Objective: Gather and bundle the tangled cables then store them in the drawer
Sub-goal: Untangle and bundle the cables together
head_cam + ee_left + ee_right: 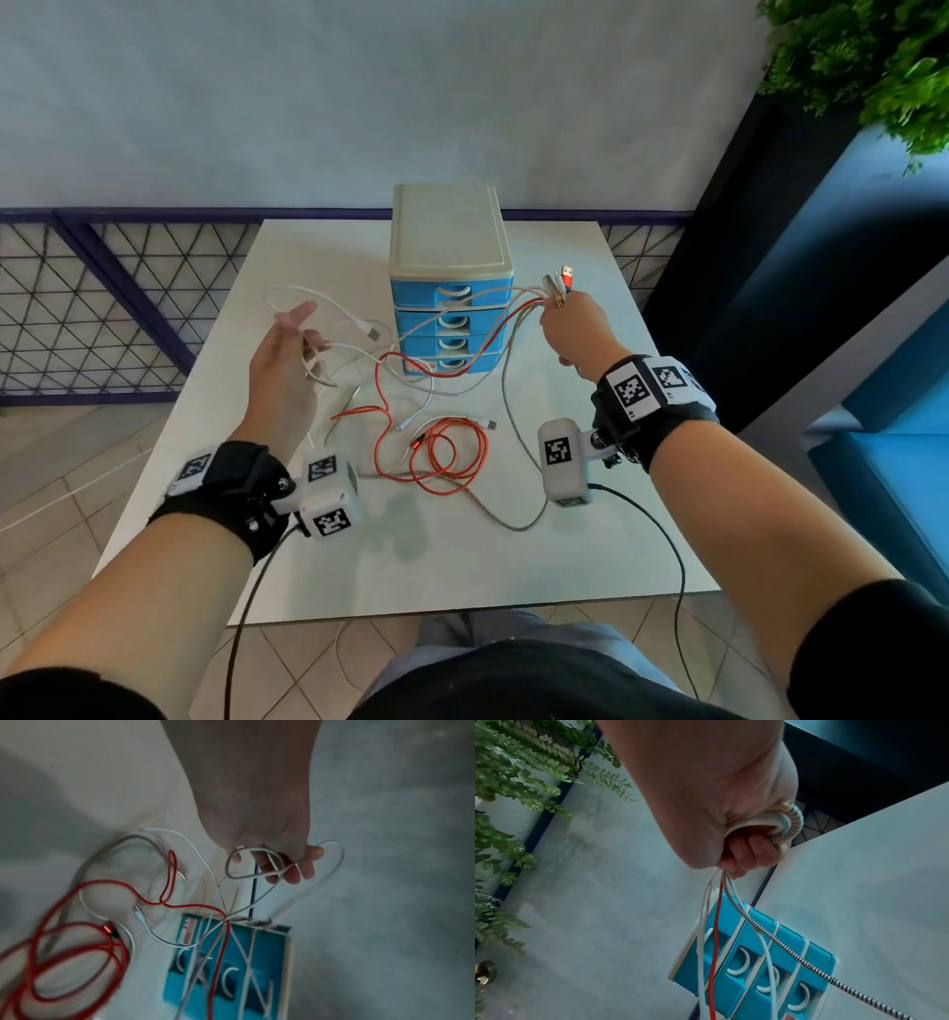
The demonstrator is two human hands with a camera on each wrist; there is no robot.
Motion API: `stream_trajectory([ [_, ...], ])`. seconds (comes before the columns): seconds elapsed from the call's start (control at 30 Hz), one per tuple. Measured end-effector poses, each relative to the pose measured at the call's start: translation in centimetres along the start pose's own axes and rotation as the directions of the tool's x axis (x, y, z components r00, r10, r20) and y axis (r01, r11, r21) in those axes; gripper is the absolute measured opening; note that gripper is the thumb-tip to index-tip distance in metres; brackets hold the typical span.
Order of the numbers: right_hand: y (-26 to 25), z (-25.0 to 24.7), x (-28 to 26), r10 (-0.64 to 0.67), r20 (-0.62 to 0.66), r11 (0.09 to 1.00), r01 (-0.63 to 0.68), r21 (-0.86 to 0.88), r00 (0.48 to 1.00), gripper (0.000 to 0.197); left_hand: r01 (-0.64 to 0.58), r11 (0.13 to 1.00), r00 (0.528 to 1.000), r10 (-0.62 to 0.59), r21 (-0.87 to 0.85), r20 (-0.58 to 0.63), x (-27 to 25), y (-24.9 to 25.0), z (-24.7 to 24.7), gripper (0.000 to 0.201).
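Several tangled cables lie on the white table (565, 555) in front of a blue drawer unit (449, 318) with a cream top; all its drawers are closed. My right hand (572, 326) is raised beside the unit and grips a bunch of cable ends (557, 285), plugs sticking up; the red, white and braided strands hang from the fist (744, 852). My left hand (287, 360) is lifted left of the unit, its fingers (282, 870) curled through loops of white cable (257, 850). A red cable coil (452, 457) and a braided cable (508, 406) trail on the table.
A blue metal railing (102, 308) runs behind and left of the table. A dark partition and a green plant (873, 67) stand at the right, with a blue seat (898, 488) below. Tiled floor surrounds the table.
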State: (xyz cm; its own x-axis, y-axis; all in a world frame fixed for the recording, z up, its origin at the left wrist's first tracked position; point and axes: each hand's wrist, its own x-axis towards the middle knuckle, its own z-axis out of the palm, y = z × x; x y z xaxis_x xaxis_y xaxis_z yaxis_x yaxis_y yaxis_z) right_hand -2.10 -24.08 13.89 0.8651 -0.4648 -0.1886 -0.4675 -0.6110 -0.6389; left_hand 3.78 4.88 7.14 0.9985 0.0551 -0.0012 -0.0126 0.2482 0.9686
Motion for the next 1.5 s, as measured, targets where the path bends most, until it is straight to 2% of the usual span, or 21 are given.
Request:
stream_trajectory([
  [0.07, 0.2, -0.3, 0.2, 0.003, -0.020, 1.000, -0.003, 0.000, 1.000, 0.027, 0.152, 0.973, 0.988, -0.145, -0.171, 0.054, 0.1, 0.8, 0.1, 0.047],
  [0.1, 0.3, -0.4, 0.5, -0.012, -0.022, 0.999, 0.013, 0.032, 1.000, 0.026, 0.191, 0.968, 0.980, -0.177, -0.164, 0.094, 0.1, 1.1, 0.1, 0.057],
  [0.13, 0.4, -0.5, 0.5, -0.027, -0.029, 0.998, 0.029, 0.056, 0.999, 0.027, 0.197, 0.978, 0.973, -0.186, -0.073, 0.134, 0.0, 1.3, 0.1, 0.066],
  [0.2, 0.3, -0.7, 0.5, -0.040, -0.036, 0.995, 0.043, 0.090, 0.999, 0.032, 0.104, 0.950, 0.955, -0.179, 0.294, 0.238, -0.2, 1.1, -0.2, 0.072],
  [0.27, 0.0, -0.6, 0.2, -0.051, -0.011, 0.984, 0.052, 0.169, 0.999, 0.032, -0.002, 0.794, 0.908, -0.253, 0.607, 0.335, -0.7, 1.1, 0.0, 0.069],
  [0.33, -0.6, -0.3, -0.3, -0.078, 0.050, 0.964, 0.063, 0.257, 0.996, 0.029, -0.138, 0.589, 0.867, -0.317, 0.797, 0.384, -1.0, 0.7, 0.6, 0.056],
  [0.4, -1.2, -0.1, -0.8, -0.109, 0.152, 0.921, 0.043, 0.386, 0.982, 0.028, -0.376, 0.328, 0.849, -0.252, 0.867, 0.464, -1.3, 0.2, 1.3, 0.035],
  [0.43, -1.4, -0.1, -1.1, -0.127, 0.223, 0.885, 0.009, 0.466, 0.966, 0.029, -0.462, 0.284, 0.836, -0.177, 0.840, 0.520, -1.4, -0.1, 1.7, 0.026],
  [0.57, -1.8, -0.2, -2.2, -0.240, 0.437, 0.825, -0.055, 0.562, 0.867, 0.029, -0.619, 0.419, 0.784, 0.272, 0.665, 0.558, -1.4, 1.2, 4.1, 0.008],
  [0.63, -1.9, -0.2, -2.5, -0.272, 0.507, 0.833, -0.063, 0.549, 0.818, 0.029, -0.685, 0.453, 0.727, 0.364, 0.571, 0.582, -1.5, 2.5, 6.2, 0.029],
  [0.67, -2.0, -0.2, -2.6, -0.285, 0.537, 0.843, -0.058, 0.534, 0.794, 0.029, -0.696, 0.469, 0.710, 0.333, 0.544, 0.621, -1.8, 3.2, 7.3, 0.041],
  [0.73, -2.3, -0.3, -3.0, -0.305, 0.590, 0.865, -0.042, 0.500, 0.748, 0.030, -0.637, 0.515, 0.726, 0.151, 0.574, 0.671, -2.2, 4.2, 9.2, 0.054],
  [0.8, -2.4, -0.5, -3.2, -0.310, 0.627, 0.886, -0.022, 0.464, 0.715, 0.030, -0.502, 0.630, 0.752, -0.021, 0.592, 0.659, -2.3, 4.7, 10.2, 0.046],
  [0.9, -2.2, -0.9, -3.3, -0.323, 0.620, 0.906, 0.045, 0.421, 0.715, 0.029, -0.239, 0.816, 0.720, -0.215, 0.526, 0.660, -2.1, 5.2, 10.5, 0.048],
  [0.97, -2.1, -0.8, -3.3, -0.348, 0.580, 0.895, 0.078, 0.439, 0.737, 0.026, 0.047, 0.869, 0.664, -0.395, 0.493, 0.635, -2.2, 5.3, 10.4, 0.047],
  [1.03, -2.3, -0.8, -3.4, -0.376, 0.538, 0.878, 0.104, 0.467, 0.755, 0.026, 0.304, 0.852, 0.568, -0.521, 0.426, 0.637, -2.4, 5.4, 10.5, 0.047],
  [1.1, -2.4, -0.8, -3.5, -0.398, 0.515, 0.866, 0.125, 0.484, 0.759, 0.027, 0.444, 0.819, 0.507, -0.564, 0.363, 0.652, -2.4, 5.6, 10.4, 0.049],
  [1.27, -2.6, -1.1, -3.3, -0.410, 0.549, 0.852, 0.090, 0.516, 0.728, 0.026, 0.468, 0.842, 0.556, -0.516, 0.267, 0.652, -2.3, 5.5, 10.1, 0.041],
  [1.37, -2.6, -1.0, -3.1, -0.421, 0.529, 0.843, 0.101, 0.529, 0.737, 0.024, 0.485, 0.848, 0.555, -0.486, 0.212, 0.675, -2.4, 5.3, 9.7, 0.037],
  [1.43, -2.6, -0.8, -3.0, -0.426, 0.518, 0.829, 0.090, 0.553, 0.742, 0.024, 0.516, 0.830, 0.510, -0.498, 0.214, 0.702, -2.5, 5.4, 9.3, 0.039],
  [1.5, -2.4, -0.8, -2.7, -0.432, 0.499, 0.801, 0.065, 0.595, 0.751, 0.025, 0.544, 0.795, 0.422, -0.535, 0.268, 0.732, -2.8, 5.5, 8.6, 0.049],
])
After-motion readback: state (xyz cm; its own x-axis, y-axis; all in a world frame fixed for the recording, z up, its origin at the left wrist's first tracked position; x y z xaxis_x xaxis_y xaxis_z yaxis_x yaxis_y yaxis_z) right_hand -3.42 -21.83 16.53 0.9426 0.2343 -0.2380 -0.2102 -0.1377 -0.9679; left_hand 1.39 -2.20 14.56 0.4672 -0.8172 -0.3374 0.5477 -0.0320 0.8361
